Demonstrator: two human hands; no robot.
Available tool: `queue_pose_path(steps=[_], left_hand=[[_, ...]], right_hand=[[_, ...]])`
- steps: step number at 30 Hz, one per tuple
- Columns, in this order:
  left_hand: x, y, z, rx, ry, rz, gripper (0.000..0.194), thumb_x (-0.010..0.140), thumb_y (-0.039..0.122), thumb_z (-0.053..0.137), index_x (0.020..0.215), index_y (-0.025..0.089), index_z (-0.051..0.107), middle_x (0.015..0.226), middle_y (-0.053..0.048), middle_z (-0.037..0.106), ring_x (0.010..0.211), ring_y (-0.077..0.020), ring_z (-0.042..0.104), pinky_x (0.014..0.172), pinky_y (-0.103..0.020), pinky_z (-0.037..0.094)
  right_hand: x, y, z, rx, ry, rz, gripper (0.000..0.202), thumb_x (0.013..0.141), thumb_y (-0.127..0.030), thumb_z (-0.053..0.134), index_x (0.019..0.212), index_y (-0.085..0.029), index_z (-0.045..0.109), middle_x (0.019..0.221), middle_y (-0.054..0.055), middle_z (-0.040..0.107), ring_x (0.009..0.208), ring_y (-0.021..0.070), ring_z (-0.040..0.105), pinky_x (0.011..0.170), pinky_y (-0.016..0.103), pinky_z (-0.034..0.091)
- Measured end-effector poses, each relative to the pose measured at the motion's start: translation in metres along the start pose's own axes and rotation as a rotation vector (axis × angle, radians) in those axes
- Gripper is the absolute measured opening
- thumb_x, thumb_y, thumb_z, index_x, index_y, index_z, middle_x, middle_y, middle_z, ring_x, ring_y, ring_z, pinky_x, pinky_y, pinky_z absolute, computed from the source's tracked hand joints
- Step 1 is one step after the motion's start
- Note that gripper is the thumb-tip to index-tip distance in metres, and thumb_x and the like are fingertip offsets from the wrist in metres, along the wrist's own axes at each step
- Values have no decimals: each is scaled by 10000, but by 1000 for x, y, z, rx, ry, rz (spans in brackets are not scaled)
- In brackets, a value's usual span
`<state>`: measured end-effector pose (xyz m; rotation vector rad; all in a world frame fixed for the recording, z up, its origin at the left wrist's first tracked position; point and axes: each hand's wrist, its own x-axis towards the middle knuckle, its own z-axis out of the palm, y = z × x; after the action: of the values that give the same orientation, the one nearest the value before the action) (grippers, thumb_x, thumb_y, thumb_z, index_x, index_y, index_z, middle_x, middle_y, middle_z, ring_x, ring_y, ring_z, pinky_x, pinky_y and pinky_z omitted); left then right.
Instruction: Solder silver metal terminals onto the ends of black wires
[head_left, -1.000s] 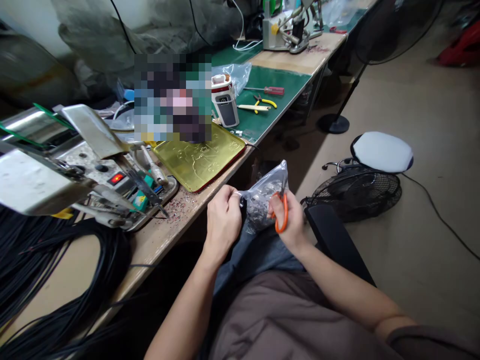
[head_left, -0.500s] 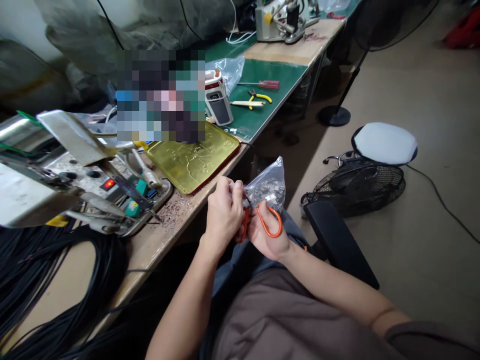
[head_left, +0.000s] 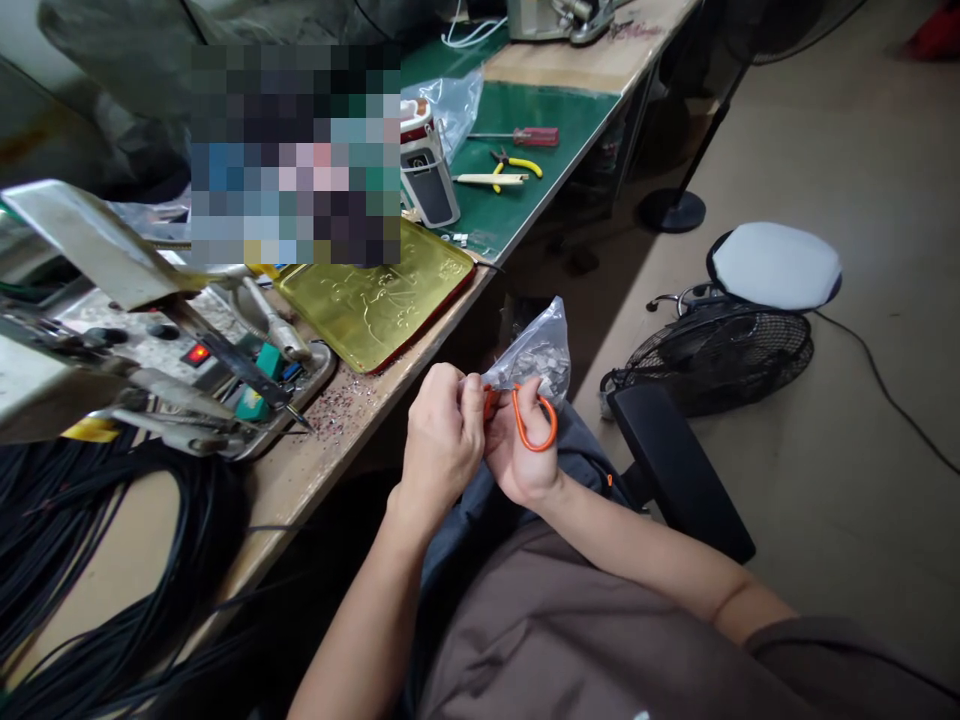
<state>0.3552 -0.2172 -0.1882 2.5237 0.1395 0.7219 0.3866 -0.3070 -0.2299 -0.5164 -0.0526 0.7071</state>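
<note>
My right hand [head_left: 521,462], palm turned up, has its thumb through one loop of a pair of orange-handled scissors [head_left: 541,440]. Part of the other orange handle shows between my two hands; the blades are mostly hidden. My left hand [head_left: 442,425] is closed, thumb against the curled fingers, at the near end of a clear plastic bag [head_left: 553,330]. The bag seems pinched there, though the fingers cover the grip. Small silvery-grey pieces [head_left: 546,365] fill the bag's lower part, which rests just beyond my right hand, above my lap.
To the left on the bench are a machine [head_left: 142,330] with a lit red switch and coiled black cables [head_left: 210,520]. A gold tray [head_left: 375,315] lies beyond. Further back are pliers [head_left: 521,165] and a screwdriver [head_left: 536,136]. A chair armrest [head_left: 682,470] and fan [head_left: 720,360] stand right.
The scissors have turned in my right hand, and the orange handle between my hands now sits higher. The view has shifted slightly, moving the bench up and left. My left hand stays closed.
</note>
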Motion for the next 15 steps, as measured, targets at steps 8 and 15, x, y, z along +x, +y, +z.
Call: queue_pose_path(steps=[8, 15], left_hand=[[-11, -3, 8, -23, 66, 86, 237, 1050, 148, 500, 823, 182, 442, 781, -11, 457, 691, -129, 440, 646, -279, 358], [-15, -1, 11, -94, 75, 31, 253, 1050, 152, 484, 798, 169, 482, 756, -16, 492, 660, -116, 462, 618, -269, 370]], right_hand=[[1, 11, 5, 55, 109, -79, 649, 728, -867, 694, 792, -222, 656, 854, 91, 692, 1026, 295, 689, 836, 416, 615], [2, 24, -1, 13, 196, -171, 598, 758, -812, 720, 767, -222, 621, 760, 58, 641, 947, 265, 683, 756, 374, 600]])
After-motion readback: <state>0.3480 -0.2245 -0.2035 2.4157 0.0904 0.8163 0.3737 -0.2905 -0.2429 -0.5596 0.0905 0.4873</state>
